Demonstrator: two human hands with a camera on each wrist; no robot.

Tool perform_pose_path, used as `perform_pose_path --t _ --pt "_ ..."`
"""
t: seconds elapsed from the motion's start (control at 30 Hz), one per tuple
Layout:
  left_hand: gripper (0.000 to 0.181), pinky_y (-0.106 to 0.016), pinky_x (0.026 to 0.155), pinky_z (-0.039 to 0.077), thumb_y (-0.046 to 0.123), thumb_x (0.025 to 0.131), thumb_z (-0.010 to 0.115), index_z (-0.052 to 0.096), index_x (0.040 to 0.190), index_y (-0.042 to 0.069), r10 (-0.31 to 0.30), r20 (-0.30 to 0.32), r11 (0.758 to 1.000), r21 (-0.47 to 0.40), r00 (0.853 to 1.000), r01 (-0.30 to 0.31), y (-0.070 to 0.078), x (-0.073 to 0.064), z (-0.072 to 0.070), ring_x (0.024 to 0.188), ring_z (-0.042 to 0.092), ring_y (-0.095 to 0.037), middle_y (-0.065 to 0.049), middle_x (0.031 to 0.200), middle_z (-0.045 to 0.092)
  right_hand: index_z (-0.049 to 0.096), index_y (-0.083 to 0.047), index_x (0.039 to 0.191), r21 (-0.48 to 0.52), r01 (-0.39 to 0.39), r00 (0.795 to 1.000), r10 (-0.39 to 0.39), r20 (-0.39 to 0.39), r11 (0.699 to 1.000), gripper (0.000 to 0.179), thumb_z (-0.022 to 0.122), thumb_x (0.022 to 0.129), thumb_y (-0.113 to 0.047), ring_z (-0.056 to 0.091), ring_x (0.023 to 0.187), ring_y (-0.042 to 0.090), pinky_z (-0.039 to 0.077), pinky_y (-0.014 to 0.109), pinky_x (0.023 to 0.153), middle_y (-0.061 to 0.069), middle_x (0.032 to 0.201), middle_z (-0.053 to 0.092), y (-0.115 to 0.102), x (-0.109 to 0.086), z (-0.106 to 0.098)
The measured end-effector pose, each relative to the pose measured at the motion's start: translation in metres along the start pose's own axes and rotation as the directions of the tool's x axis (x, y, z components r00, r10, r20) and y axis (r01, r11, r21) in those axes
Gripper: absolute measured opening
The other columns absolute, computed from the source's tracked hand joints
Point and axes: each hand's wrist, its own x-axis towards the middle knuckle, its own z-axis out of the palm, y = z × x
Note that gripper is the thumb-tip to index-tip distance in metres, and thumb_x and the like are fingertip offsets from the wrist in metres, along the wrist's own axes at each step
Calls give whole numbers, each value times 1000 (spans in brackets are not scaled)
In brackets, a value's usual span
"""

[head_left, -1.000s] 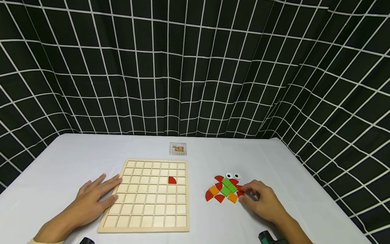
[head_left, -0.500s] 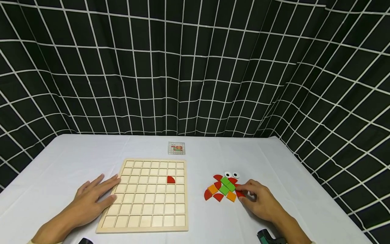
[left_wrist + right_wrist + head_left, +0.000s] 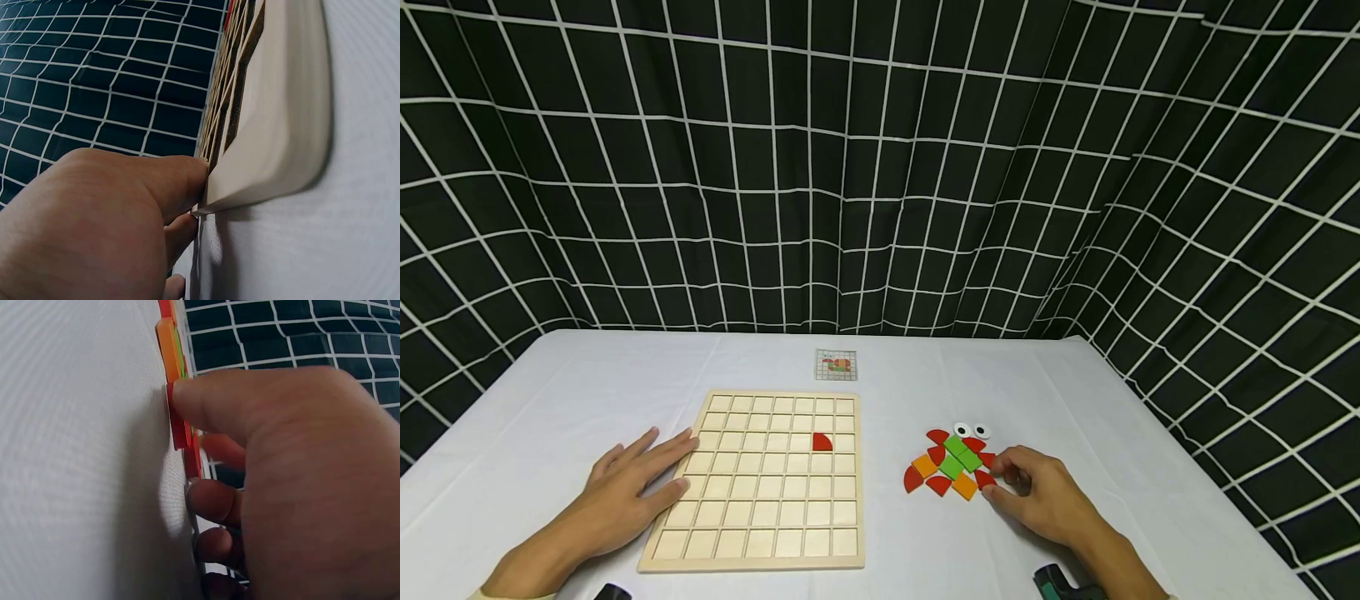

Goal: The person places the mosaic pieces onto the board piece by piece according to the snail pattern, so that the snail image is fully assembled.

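My left hand (image 3: 636, 487) rests with spread, fairly straight fingers along the left edge of the wooden grid board (image 3: 748, 563). In the left wrist view the thumb (image 3: 178, 181) touches the board's rim (image 3: 284, 125). One red quarter-circle tile (image 3: 822, 442) lies in a cell of the board. To the right, my right hand (image 3: 1045, 496) is at the tile group, its thumb touching a red tile (image 3: 178, 419) and its index finger beside another red tile (image 3: 988, 460). The other fingers are loosely bent. Green tiles (image 3: 955, 446) and an orange square (image 3: 965, 486) lie just left of it.
Two white eye discs (image 3: 962, 430) lie behind the tiles. More red tiles (image 3: 913, 479) and another orange square (image 3: 924, 465) are at the group's left. A small picture card (image 3: 836, 365) lies beyond the board. A dark gridded curtain (image 3: 842, 167) stands behind the white table (image 3: 625, 367).
Near my right hand, a red tile and the orange square have shifted slightly left, and the square has turned. My right thumb has moved left with them. The left hand stays in place.
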Motion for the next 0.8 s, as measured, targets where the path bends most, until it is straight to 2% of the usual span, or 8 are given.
perform_pose_path --t 0.13,0.27,0.43,0.6,0.8 --pt "51 -65 105 1 34 97 58 51 140 8 0 0 1000 6 1000 0 0 0 0 137 21 -46 -13 147 42 73 -24 104 -9 121 993 -121 9 993 30 79 79 -8 48 72 7 42 23 59 -15 81 53 2 -1 -1" --pt "51 -65 105 0 34 96 58 52 140 9 -2 3 1000 6 1000 2 0 0 0 137 21 -47 -12 147 42 74 -27 106 -3 158 986 -158 46 987 31 75 82 -7 47 74 7 41 23 59 -14 83 51 2 -1 -2" --pt "51 -65 105 1 34 96 58 52 140 9 -5 4 1000 11 1000 5 0 0 -1 137 21 -46 -12 147 42 71 -25 102 -38 164 986 -162 38 986 28 76 81 -8 47 73 6 41 23 60 -15 83 51 1 0 -2" --pt "51 -65 105 1 34 96 58 52 139 8 -4 -2 1000 12 1000 4 0 1 -1 137 21 -46 -13 147 43 66 -27 92 -52 122 992 -120 36 991 23 78 79 -14 46 73 6 42 24 60 -16 82 51 -1 0 -2" --pt "50 -64 105 1 33 96 59 52 139 9 -4 -1 1000 15 1000 4 0 1 -1 137 21 -46 -12 147 42 72 -32 101 -28 137 987 -134 85 990 31 75 81 -8 50 79 8 47 26 68 -16 87 52 -3 0 -2"
